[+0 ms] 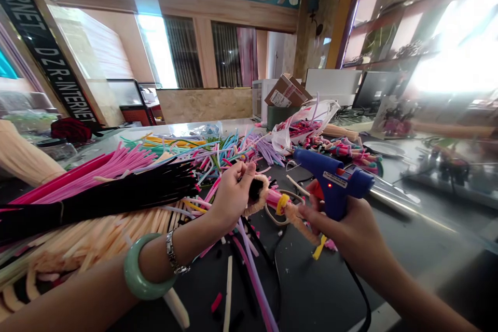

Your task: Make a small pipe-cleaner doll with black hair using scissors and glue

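My left hand (227, 199), with a green bangle and a silver bracelet on its arm, is closed in a pinch on the black and peach end of a small pipe cleaner figure (275, 198). That figure has a pink middle, a yellow band and fuzzy peach limbs, one of them bent in a loop. Wrapped round the handle of a blue hot glue gun (334, 181) is my right hand (356, 225). The gun's small red light is lit and its nozzle points left, above the figure. My right thumb is at the figure's peach lower end, perhaps touching it.
Bundles of black pipe cleaners (128, 192), pink ones (97, 174) and peach ones (97, 238) lie at left. Behind my hands are a loose multicoloured heap (221, 150) and a white plastic bag (307, 119). A black cord (360, 290) trails at right. Scraps dot the dark tabletop (311, 290).
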Demonstrator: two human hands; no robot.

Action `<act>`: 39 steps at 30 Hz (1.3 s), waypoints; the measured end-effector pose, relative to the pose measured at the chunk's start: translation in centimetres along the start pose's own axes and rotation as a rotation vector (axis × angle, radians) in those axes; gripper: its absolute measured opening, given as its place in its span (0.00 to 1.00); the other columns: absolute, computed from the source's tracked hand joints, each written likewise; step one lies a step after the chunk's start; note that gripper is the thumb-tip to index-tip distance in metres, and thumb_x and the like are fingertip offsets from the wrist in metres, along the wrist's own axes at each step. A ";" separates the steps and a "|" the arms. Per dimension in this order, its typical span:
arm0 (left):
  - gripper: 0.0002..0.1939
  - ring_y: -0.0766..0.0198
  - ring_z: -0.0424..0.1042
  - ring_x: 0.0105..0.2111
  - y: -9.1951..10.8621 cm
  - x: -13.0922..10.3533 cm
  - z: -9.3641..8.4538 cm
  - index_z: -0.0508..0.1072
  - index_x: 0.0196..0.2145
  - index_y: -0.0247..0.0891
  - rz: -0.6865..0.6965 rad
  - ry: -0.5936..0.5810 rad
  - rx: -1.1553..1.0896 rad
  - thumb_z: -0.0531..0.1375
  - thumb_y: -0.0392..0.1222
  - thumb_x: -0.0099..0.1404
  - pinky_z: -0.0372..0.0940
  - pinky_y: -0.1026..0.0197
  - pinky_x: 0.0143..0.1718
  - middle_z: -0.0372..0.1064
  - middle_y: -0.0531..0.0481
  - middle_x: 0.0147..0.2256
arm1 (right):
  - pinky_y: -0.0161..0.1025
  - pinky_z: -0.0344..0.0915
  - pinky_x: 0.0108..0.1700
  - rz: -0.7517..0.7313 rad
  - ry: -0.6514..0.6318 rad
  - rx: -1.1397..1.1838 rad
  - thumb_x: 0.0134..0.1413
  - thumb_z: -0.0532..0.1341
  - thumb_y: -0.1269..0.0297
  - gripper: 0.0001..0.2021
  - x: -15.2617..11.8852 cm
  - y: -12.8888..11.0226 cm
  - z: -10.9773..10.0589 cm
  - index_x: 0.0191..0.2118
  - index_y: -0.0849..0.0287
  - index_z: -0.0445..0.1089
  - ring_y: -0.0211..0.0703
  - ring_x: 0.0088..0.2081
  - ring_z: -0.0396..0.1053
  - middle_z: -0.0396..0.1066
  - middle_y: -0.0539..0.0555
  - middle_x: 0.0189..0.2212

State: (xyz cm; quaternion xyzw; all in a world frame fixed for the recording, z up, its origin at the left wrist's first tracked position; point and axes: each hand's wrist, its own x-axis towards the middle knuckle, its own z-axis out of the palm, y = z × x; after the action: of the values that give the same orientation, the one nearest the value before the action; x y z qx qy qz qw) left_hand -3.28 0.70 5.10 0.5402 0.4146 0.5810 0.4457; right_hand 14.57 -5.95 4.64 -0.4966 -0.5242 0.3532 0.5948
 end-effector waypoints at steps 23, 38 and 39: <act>0.31 0.56 0.70 0.41 1.8 -0.1 -0.9 0.62 0.45 0.40 0.251 -0.650 0.660 0.70 0.55 0.50 0.66 0.58 0.38 0.69 0.46 0.43 | 0.30 0.68 0.29 -0.052 0.080 0.155 0.37 0.73 0.61 0.17 3.0 -0.1 -3.0 0.35 0.56 0.70 0.32 0.24 0.66 0.66 0.44 0.22; 0.21 0.64 0.72 0.28 1.8 0.0 -0.5 0.60 0.39 0.39 -0.157 -0.636 0.294 0.67 0.47 0.56 0.70 0.59 0.28 0.67 0.53 0.32 | 0.37 0.70 0.30 -0.236 0.189 -0.049 0.43 0.70 0.54 0.15 5.1 0.8 -4.2 0.34 0.58 0.73 0.39 0.26 0.70 0.71 0.49 0.26; 0.21 0.64 0.73 0.28 1.6 0.0 -0.4 0.59 0.39 0.39 -0.206 -0.599 0.209 0.67 0.46 0.56 0.71 0.59 0.28 0.68 0.53 0.31 | 0.38 0.70 0.30 -0.260 0.199 -0.050 0.45 0.69 0.52 0.15 5.2 0.8 -4.4 0.35 0.58 0.73 0.39 0.26 0.69 0.71 0.49 0.25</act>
State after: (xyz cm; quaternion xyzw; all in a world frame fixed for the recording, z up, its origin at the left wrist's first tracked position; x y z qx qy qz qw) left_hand -3.82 0.30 6.59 0.6851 0.3748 0.3025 0.5466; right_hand 19.98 -1.82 5.43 -0.4719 -0.5312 0.2091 0.6719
